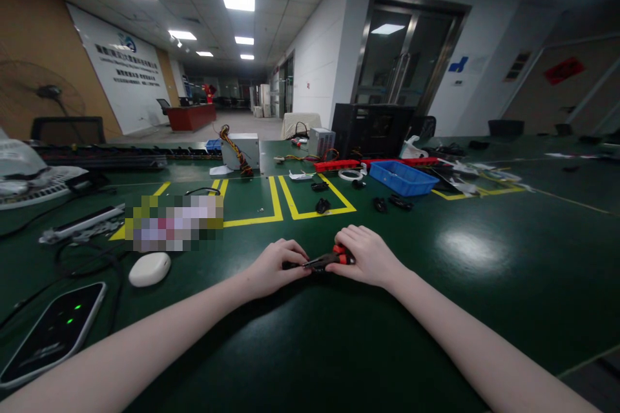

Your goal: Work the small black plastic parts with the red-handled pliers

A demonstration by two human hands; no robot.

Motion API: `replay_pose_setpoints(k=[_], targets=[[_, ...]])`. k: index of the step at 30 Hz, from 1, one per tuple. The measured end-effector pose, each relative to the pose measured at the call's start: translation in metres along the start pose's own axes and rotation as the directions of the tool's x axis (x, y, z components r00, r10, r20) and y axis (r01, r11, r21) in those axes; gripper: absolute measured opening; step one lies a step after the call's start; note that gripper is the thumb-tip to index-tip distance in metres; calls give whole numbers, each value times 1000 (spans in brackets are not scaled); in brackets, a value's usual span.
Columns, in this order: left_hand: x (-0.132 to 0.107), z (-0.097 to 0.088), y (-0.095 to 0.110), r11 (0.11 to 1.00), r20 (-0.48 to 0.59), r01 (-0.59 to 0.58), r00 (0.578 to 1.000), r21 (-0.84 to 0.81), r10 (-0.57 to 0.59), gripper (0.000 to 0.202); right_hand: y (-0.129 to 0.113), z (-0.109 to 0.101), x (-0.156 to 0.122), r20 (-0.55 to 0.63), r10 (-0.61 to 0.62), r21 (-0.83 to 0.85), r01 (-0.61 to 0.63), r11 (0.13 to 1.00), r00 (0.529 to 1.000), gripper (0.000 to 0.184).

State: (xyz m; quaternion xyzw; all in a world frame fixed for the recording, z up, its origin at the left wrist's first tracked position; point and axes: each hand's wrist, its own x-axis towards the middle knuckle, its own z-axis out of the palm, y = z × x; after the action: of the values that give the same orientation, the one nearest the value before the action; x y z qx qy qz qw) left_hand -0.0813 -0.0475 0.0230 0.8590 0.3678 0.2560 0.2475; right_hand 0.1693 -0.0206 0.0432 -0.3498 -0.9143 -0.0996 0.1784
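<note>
Both my hands rest on the green table [484, 284], close together at the middle. My right hand [368, 257] is closed around the red and black handles of a pair of pliers [334, 259], whose jaws point left. My left hand [276, 266] is curled shut at the plier tips, pinching a small dark part that I cannot make out. Just beyond my hands, small black parts [322, 205] lie inside yellow taped squares [290, 203].
A blue bin [403, 178], a red tray [336, 165], a power supply with coloured wires [239, 151] and a black computer case [371, 130] stand at the back. At the left lie a white oval device [150, 268], a phone [51, 332], cables and a power strip [82, 224].
</note>
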Motion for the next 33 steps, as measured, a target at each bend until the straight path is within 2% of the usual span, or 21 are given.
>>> replay_pose_setpoints(k=[7,18,33], targets=[[0,-1,2,1000,3,-25,1000,15,25,23,5,-2,-2,-48,22,-17,-22,1000,999,40],[-1,-1,0,999,9,-41,999,20,41,23,10,-3,-3,-53,51,69,-48,996,997,38],[-1,-1,-1,997,37,-58,998,58,56,24,7,-1,-4,8,38,68,-38,997,999,37]])
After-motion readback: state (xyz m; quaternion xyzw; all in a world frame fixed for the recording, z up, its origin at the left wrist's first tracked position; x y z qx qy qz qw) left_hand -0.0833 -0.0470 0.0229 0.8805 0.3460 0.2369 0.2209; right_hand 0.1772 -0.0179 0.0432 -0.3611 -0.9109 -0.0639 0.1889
